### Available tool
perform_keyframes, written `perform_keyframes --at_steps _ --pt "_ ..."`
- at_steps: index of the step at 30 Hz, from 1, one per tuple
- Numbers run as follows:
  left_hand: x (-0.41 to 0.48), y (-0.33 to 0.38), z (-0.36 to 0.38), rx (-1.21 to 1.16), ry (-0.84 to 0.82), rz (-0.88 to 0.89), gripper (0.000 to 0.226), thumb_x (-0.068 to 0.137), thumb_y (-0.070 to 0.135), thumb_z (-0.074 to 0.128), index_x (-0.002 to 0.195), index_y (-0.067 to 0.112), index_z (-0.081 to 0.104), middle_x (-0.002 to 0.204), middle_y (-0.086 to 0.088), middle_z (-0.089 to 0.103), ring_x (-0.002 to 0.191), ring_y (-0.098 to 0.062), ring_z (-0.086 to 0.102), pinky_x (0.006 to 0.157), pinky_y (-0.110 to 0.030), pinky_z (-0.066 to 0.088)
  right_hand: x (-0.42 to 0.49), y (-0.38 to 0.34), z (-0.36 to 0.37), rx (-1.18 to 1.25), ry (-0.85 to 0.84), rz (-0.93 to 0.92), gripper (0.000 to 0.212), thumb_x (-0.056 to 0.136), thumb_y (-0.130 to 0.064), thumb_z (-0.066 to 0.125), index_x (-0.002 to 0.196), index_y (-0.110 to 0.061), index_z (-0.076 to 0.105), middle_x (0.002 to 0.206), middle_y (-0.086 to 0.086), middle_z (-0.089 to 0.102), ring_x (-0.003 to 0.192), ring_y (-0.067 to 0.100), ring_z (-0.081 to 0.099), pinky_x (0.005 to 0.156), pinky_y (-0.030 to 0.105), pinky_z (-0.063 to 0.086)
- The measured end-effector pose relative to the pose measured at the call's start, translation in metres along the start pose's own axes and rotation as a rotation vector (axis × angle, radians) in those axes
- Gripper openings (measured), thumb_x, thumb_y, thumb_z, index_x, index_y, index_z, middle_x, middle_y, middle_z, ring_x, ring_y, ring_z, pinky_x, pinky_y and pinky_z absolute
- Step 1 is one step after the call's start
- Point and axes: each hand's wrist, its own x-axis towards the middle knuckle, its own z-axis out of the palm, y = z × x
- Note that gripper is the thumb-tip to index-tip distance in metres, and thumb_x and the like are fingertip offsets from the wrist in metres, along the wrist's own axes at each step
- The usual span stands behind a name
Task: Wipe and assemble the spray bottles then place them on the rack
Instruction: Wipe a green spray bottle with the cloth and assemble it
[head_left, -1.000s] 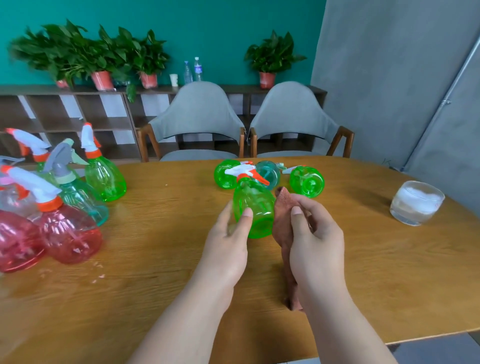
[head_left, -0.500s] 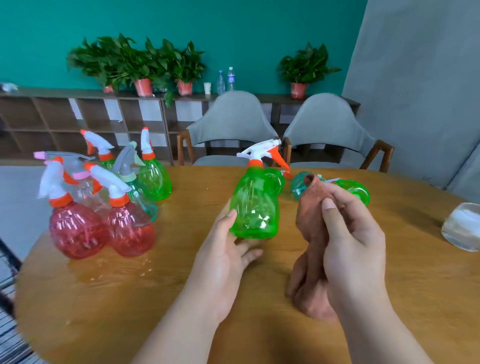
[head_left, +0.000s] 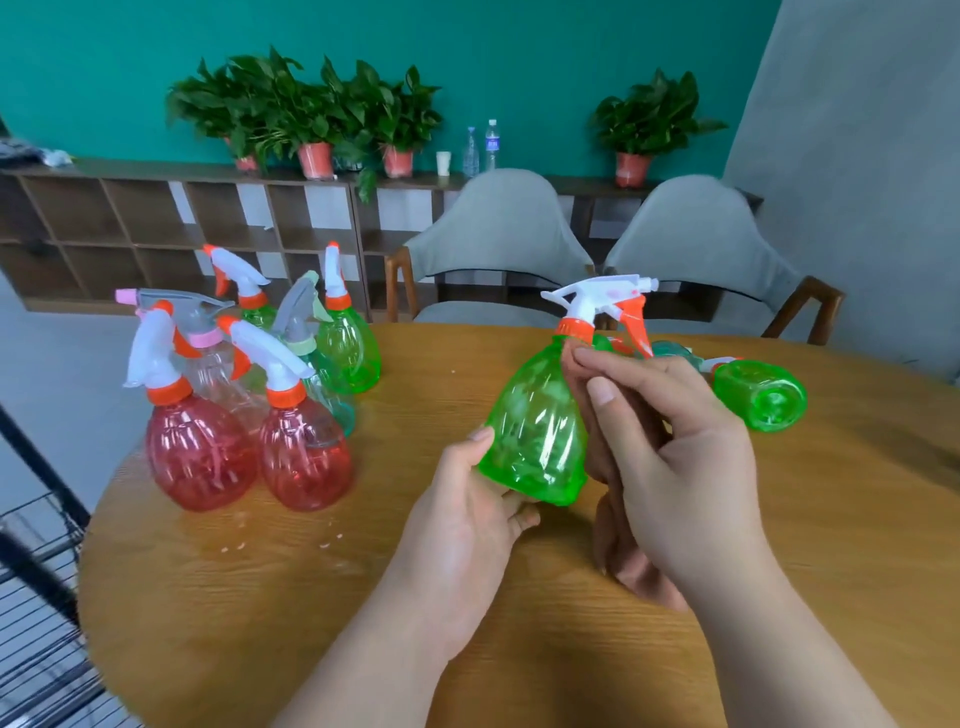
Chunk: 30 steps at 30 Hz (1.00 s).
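A green spray bottle (head_left: 535, 426) with a white and orange trigger head is lifted off the wooden table (head_left: 519, 597), tilted a little. My left hand (head_left: 467, 514) cups its base from below. My right hand (head_left: 670, 467) holds a brown cloth (head_left: 618, 551) and presses it against the bottle's right side near the neck. The cloth hangs down below my palm. A black wire rack (head_left: 36, 597) shows at the lower left edge.
Several assembled bottles, two red (head_left: 200, 457) and others green or clear, stand at the table's left. A green bottle body (head_left: 761, 395) lies on its side at the right, with another partly hidden behind my hand. Two grey chairs (head_left: 498, 234) stand beyond the table.
The green bottle went from lying on the table to upright, then off the table in my left hand. My right hand brought the cloth against its side. The view swung left.
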Motion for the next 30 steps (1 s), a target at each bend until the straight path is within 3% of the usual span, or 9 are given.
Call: perform_keyframes --at_steps 4,7,10,16,21,23,26,28,30 --pt "0.001 -0.001 -0.004 -0.031 0.008 -0.001 0.058 0.105 0.055 0.04 0.151 0.026 0.06 0.15 -0.011 0.065 0.147 -0.044 0.047 0.118 -0.057 0.033 -0.004 0.005 0.01 -0.023 -0.072 -0.029 0.028 0.101 -0.026 0.073 0.127 -0.033 0.079 0.097 -0.005 0.062 0.078 0.015 0.067 0.07 0.025 0.054" --pt "0.003 0.0 -0.01 -0.067 0.017 0.005 0.056 0.112 0.051 0.032 0.151 0.023 0.06 0.15 -0.011 0.065 0.152 -0.043 0.042 0.128 -0.063 0.022 -0.011 0.006 0.019 -0.055 -0.127 -0.157 0.027 0.1 -0.022 0.076 0.125 -0.026 0.08 0.093 -0.003 0.062 0.084 0.017 0.067 0.074 0.032 0.055" --pt "0.004 0.003 -0.014 -0.114 0.038 0.012 0.06 0.113 0.049 0.029 0.15 0.014 0.059 0.149 -0.015 0.065 0.15 -0.043 0.045 0.13 -0.062 0.023 -0.016 0.007 0.024 -0.058 -0.202 -0.249 0.027 0.099 -0.018 0.077 0.126 -0.023 0.08 0.094 -0.004 0.061 0.085 0.016 0.067 0.073 0.031 0.054" --pt "-0.001 0.006 -0.008 -0.062 -0.006 0.005 0.061 0.107 0.056 0.034 0.152 0.023 0.06 0.151 -0.015 0.063 0.146 -0.05 0.045 0.108 -0.056 0.032 -0.011 0.009 0.013 -0.026 -0.062 -0.161 0.03 0.102 -0.016 0.071 0.131 -0.022 0.077 0.095 -0.001 0.061 0.086 0.016 0.068 0.08 0.022 0.053" --pt "-0.007 0.005 0.0 -0.093 -0.043 0.005 0.06 0.11 0.057 0.032 0.147 0.022 0.064 0.143 -0.018 0.068 0.114 -0.031 0.059 0.099 -0.049 0.031 -0.01 0.016 0.009 -0.128 0.062 -0.058 0.033 0.106 -0.023 0.063 0.138 -0.026 0.073 0.094 -0.006 0.059 0.091 0.013 0.063 0.084 0.013 0.045" --pt "-0.006 0.006 0.001 -0.13 -0.038 -0.01 0.064 0.11 0.057 0.026 0.152 0.022 0.06 0.147 -0.017 0.066 0.122 -0.032 0.059 0.103 -0.05 0.031 -0.016 0.017 0.015 -0.118 0.052 -0.047 0.035 0.107 -0.023 0.062 0.14 -0.024 0.071 0.096 -0.004 0.06 0.093 0.013 0.064 0.085 0.013 0.045" --pt "-0.005 0.009 -0.001 -0.184 -0.028 -0.011 0.067 0.11 0.059 0.026 0.156 0.02 0.055 0.154 -0.018 0.06 0.152 -0.045 0.041 0.126 -0.061 0.023 -0.027 0.012 0.026 -0.067 0.049 -0.082 0.036 0.108 -0.016 0.063 0.144 -0.018 0.068 0.1 -0.003 0.06 0.1 0.007 0.065 0.092 0.011 0.045" --pt "-0.005 0.011 -0.004 -0.192 -0.024 0.011 0.067 0.111 0.059 0.026 0.155 0.019 0.056 0.155 -0.019 0.059 0.157 -0.049 0.029 0.13 -0.065 0.012 -0.032 0.009 0.032 -0.059 0.029 -0.118 0.038 0.108 -0.014 0.062 0.146 -0.014 0.066 0.102 -0.004 0.058 0.107 0.001 0.063 0.098 0.012 0.046" --pt "-0.005 0.012 -0.008 -0.184 -0.025 0.027 0.067 0.111 0.059 0.024 0.155 0.019 0.056 0.153 -0.018 0.06 0.156 -0.047 0.033 0.131 -0.064 0.013 -0.034 0.008 0.033 -0.065 0.007 -0.138 0.041 0.107 -0.012 0.061 0.148 -0.012 0.063 0.104 -0.003 0.056 0.109 0.005 0.063 0.1 0.014 0.045"
